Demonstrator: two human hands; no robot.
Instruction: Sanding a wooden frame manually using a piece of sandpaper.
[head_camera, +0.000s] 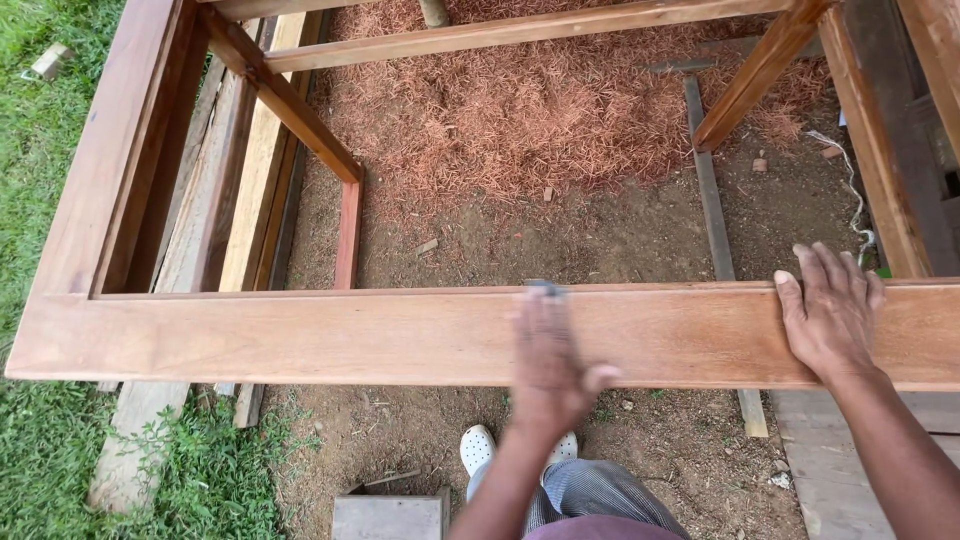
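A large reddish-brown wooden frame stands over bare dirt, its near rail running across the view. My left hand lies palm down on that rail near the middle and is blurred by motion. A small grey sheet, apparently sandpaper, shows under its fingertips at the rail's far edge. My right hand rests flat on the rail further right, fingers spread over the far edge, holding nothing.
Grass borders the left side. Pale planks lie under the frame's left end. A heap of red-brown shavings covers the dirt beyond. My white shoe and a grey wooden block are below the rail. A white cord lies at right.
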